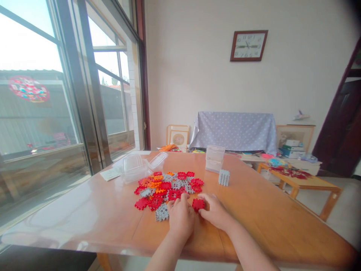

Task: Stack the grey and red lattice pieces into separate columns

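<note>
Red, orange and grey notched plastic pieces (170, 185) lie in a loose pile on the wooden table (248, 222). At the pile's near right edge is my left hand (182, 218), its fingers bent down over the pieces; whatever its fingertips hold is hidden. My right hand (216, 212) has its thumb and fingers around the right side of a red square piece (198, 204). A grey block of stacked pieces (224, 177) stands farther back, to the right of the pile. A grey piece (162, 212) lies just left of my left hand.
Behind the grey block stands a clear plastic box (214, 159). An open clear container (135, 168) and a paper slip (110, 174) are at the back left. Windows line the left side; a low wooden table (318, 182) is at the right.
</note>
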